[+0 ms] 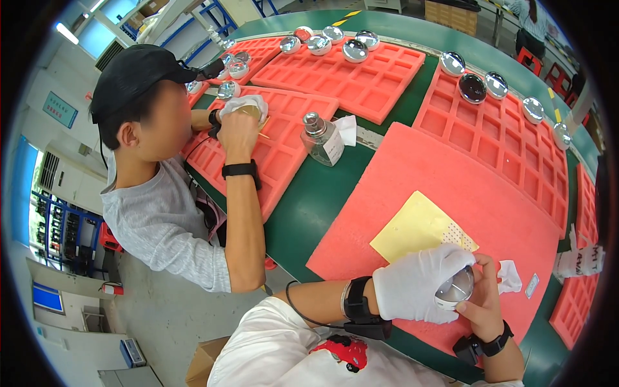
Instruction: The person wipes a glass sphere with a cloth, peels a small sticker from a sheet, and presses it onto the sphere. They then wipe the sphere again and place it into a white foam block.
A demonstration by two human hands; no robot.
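Note:
My left hand (416,284), in a white glove, is closed round a round, shiny glass dome with a white rim (456,288). Bare fingers of my right hand (485,300) grip the same dome from its other side. Both hands are over a flat red foam pad (361,213). Just beyond them, a yellow sheet (412,226) with rows of small dots at one corner lies on the pad. A crumpled white tissue (509,276) is right of my right hand, beside a small silver rectangular piece (532,286).
Red foam trays (496,145) with square pockets line the green table (293,238); several domes (472,88) sit on them. A clear pump bottle (322,143) stands beyond the pad. At left, a co-worker's gloved hand (248,106) holds a round piece over another tray.

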